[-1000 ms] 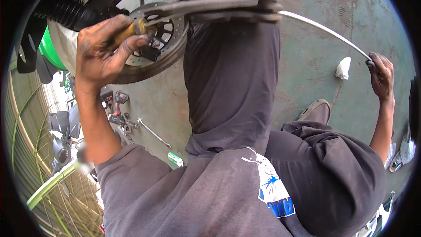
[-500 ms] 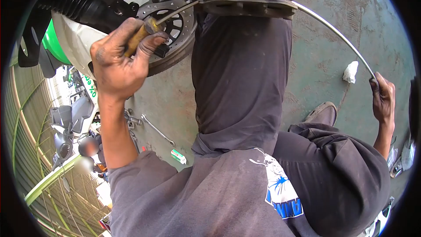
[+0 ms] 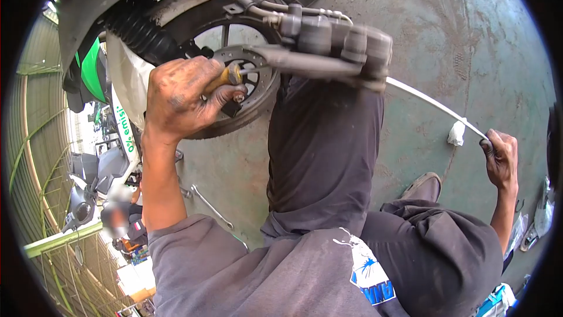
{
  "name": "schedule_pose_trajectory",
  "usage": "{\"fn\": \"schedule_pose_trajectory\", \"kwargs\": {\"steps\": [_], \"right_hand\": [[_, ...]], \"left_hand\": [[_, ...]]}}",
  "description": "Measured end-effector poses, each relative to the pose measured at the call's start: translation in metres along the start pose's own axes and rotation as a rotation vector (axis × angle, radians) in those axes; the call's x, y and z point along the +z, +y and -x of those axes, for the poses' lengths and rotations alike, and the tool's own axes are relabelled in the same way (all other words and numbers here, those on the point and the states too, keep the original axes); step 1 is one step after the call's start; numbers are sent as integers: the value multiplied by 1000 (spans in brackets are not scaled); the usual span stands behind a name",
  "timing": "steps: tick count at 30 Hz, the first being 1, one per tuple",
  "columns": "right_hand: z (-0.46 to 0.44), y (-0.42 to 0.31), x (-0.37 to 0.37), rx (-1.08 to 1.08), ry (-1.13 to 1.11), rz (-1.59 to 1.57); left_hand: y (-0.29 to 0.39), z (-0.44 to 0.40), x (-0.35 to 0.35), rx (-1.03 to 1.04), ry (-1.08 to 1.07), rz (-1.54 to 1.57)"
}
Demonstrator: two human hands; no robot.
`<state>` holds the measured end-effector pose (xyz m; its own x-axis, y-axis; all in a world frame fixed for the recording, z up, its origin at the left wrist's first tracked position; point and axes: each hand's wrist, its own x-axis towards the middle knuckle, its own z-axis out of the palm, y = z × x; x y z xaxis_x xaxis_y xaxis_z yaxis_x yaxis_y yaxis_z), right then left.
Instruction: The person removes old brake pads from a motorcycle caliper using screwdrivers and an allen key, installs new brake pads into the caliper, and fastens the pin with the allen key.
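My left hand is closed round the yellow handle of a screwdriver. Its shaft runs toward a brake caliper, which is smeared by motion above my knee; where the tip meets it is hidden. From the caliper's right end a thin, pale, curved rod reaches out to the right. My right hand pinches that rod's far end. Whether the rod passes through the caliper cannot be seen.
A motorcycle wheel with a brake disc stands behind my left hand. Hoses run to the caliper. A wrench and a crumpled white piece lie on the green floor. Another person is at the lower left.
The caliper has tilted and dropped lower in view, now showing its rounded side and hoses. My left hand has shifted right and down; my right hand has come left and down.
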<state>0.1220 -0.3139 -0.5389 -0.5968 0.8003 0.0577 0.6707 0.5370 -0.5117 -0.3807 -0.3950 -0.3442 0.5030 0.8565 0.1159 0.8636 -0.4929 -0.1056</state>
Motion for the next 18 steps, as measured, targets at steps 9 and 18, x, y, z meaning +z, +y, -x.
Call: {"fn": "schedule_pose_trajectory", "kwargs": {"steps": [9,18], "right_hand": [[3,0,9,-68,97,7],[-14,-5,7,-95,-43,-119]], "left_hand": [[-3,-3,9,-54,-3,68],[13,10,-12,-200,-105,140]]}}
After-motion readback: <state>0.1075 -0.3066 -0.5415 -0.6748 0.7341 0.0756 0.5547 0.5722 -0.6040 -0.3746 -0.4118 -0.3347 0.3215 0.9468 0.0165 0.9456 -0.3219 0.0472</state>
